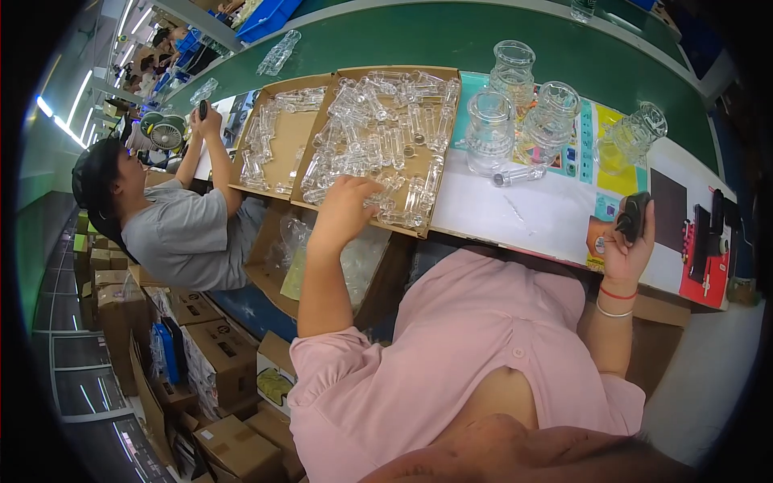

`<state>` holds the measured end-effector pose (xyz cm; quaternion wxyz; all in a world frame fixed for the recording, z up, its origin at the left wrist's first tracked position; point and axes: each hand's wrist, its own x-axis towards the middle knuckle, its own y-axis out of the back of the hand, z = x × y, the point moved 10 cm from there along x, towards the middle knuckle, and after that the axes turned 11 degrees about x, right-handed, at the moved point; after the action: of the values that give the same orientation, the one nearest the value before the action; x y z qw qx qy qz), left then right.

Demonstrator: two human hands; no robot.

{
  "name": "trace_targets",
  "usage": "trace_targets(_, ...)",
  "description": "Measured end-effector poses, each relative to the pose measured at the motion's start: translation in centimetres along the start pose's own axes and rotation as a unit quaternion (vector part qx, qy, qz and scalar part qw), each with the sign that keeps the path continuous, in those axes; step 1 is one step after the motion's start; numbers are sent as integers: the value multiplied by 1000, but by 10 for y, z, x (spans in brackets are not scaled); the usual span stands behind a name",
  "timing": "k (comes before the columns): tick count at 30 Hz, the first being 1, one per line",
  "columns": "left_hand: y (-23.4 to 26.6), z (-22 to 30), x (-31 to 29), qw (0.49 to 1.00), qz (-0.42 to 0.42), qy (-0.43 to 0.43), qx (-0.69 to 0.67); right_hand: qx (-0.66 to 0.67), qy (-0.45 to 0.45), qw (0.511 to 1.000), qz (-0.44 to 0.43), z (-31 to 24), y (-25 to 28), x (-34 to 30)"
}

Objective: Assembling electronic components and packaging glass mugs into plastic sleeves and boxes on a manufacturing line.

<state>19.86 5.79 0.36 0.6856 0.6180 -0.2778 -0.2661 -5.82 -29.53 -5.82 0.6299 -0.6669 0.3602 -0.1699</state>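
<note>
Pink shirt (475, 346) | left hand (345, 211) at wide tray (417, 166): clear tubes (346, 147) | narrow tray (291, 133): fewer

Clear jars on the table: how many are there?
4: the back jar, the front-left jar, the middle jar beside it, and the tilted jar farthest right. They partly overlap, so another could be hidden.

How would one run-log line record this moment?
left hand: at clear pieces, cardboard tray | right hand: holds black object | nearby: clear jars
</note>
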Motion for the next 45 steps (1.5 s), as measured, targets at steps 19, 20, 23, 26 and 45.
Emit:
trace_targets(19,-8,148,4,742,-93,-47,-662,-35,16,999,14,5,-32,-32)
trace_targets(20,-20,163,2,693,-147,-47,-704,-27,22,999,26,5,-34,-34)
trace_targets(23,-28,195,-5,608,-197,-73,-765,-46,24,999,12,4,-40,-39)
trace_targets(26,-32,204,-7,615,-217,-88,-753,-48,7,998,-26,6,-45,-39)
trace_targets(45,33,196,-16,710,88,-124,-687,-445,353,784,-251,11,-169,-127)
